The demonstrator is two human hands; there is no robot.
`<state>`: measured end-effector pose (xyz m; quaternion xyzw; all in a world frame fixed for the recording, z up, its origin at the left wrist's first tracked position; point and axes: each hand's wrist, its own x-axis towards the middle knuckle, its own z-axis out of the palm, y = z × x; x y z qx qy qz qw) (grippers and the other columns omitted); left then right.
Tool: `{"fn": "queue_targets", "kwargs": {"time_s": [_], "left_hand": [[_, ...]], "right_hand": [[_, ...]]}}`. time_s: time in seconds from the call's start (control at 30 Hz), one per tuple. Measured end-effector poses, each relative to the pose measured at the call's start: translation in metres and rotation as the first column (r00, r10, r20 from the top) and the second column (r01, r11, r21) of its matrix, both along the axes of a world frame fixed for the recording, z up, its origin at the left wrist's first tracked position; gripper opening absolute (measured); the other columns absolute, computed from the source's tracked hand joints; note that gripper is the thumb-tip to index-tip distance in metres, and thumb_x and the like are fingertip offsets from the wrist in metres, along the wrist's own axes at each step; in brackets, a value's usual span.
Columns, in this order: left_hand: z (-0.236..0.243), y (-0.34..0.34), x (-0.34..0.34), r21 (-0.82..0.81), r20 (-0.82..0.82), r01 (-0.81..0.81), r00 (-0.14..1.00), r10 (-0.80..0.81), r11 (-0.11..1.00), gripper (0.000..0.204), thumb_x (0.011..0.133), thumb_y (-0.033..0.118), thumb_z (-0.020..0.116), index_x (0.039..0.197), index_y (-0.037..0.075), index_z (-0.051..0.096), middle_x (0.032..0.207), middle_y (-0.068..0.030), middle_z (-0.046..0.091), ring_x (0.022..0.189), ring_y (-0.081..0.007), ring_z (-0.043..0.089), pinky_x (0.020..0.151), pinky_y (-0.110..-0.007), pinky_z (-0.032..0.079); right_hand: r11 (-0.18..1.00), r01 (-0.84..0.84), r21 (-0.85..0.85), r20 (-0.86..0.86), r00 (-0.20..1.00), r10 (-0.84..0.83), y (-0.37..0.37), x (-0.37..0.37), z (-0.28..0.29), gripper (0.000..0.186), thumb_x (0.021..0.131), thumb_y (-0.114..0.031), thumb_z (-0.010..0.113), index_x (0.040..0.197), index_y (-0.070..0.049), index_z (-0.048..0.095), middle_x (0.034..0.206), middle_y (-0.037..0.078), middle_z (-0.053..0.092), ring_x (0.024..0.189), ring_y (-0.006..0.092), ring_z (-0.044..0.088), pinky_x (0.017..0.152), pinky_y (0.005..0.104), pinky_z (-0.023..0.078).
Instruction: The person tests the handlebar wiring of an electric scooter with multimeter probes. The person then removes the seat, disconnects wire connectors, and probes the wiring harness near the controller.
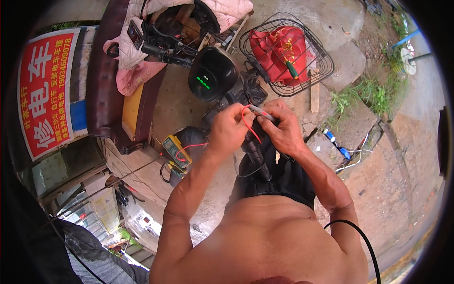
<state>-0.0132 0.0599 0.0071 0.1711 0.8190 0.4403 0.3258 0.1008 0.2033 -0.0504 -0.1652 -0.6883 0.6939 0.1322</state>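
My left hand (227, 128) is pinched at the end of a red-and-grey test probe (259, 112), beside a looped red wire (250, 128); what exactly its fingertips hold is hidden. My right hand (279, 125) grips that probe. Both hands are over the dark stem (255, 161) of an electric scooter, just below its black display (212, 71) with lit green marks. A yellow multimeter (174, 151) with a red lead lies to the left of my left forearm, on a dark object.
A wire basket (321, 61) holds red bags and a green-handled tool. A maroon sofa (104, 94) stands left, beside a red banner (47, 57). A pink quilted cover (227, 9) drapes the handlebar. Blue-and-white items (344, 152) and cable lie on cracked pavement at the right.
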Motion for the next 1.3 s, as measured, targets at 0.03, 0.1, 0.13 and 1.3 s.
{"fn": "queue_targets", "kwargs": {"time_s": [0.03, 0.1, 0.13, 1.3], "left_hand": [[0.002, 0.001, 0.003, 0.000, 0.000, 0.001, 1.000, -0.001, 1.000, 0.015, 0.096, 0.015, 0.071, 0.090, 0.002, 0.066, 0.069, -0.0020, 0.063, 0.065, -0.0058, 0.052, 0.058, -0.028, 0.044], [0.004, 0.002, 0.007, -0.031, -0.104, 0.000, 0.995, -0.004, 1.000, 0.012, 0.095, 0.011, 0.072, 0.089, 0.002, 0.065, 0.070, -0.0014, 0.062, 0.066, -0.0055, 0.053, 0.058, -0.028, 0.045], [0.004, 0.002, 0.008, -0.031, -0.104, 0.000, 0.995, -0.003, 1.000, 0.012, 0.095, 0.011, 0.072, 0.089, 0.002, 0.065, 0.070, -0.0014, 0.062, 0.066, -0.0055, 0.053, 0.058, -0.028, 0.045], [-0.019, 0.002, -0.011, 0.194, -0.291, 0.096, 0.956, -0.036, 0.976, 0.009, 0.093, -0.001, 0.068, 0.101, 0.001, 0.071, 0.088, -0.0079, 0.068, 0.074, -0.0152, 0.067, 0.065, -0.030, 0.052]], "right_hand": [[1.000, 0.001, 0.000, 0.000, 1.000, -0.001, 0.000, 0.000, 0.000, 0.015, 0.091, -0.006, 0.069, 0.105, 0.001, 0.074, 0.099, 0.011, 0.064, 0.098, 0.0258, 0.061, 0.089, 0.0362, 0.049], [1.000, 0.012, 0.007, -0.001, 1.000, -0.012, -0.001, 0.001, 0.000, 0.016, 0.090, -0.006, 0.070, 0.104, 0.001, 0.074, 0.098, 0.012, 0.064, 0.098, 0.0267, 0.061, 0.089, 0.0361, 0.049], [1.000, 0.012, 0.007, 0.000, 1.000, -0.012, -0.001, 0.001, -0.001, 0.016, 0.090, -0.006, 0.070, 0.104, 0.001, 0.074, 0.098, 0.012, 0.064, 0.098, 0.0267, 0.061, 0.089, 0.0361, 0.049], [0.936, -0.066, -0.345, -0.140, 0.990, 0.019, 0.000, 0.015, -0.028, 0.015, 0.101, -0.009, 0.064, 0.113, -0.003, 0.069, 0.122, 0.008, 0.059, 0.115, 0.0200, 0.056, 0.103, 0.0342, 0.043]]}}
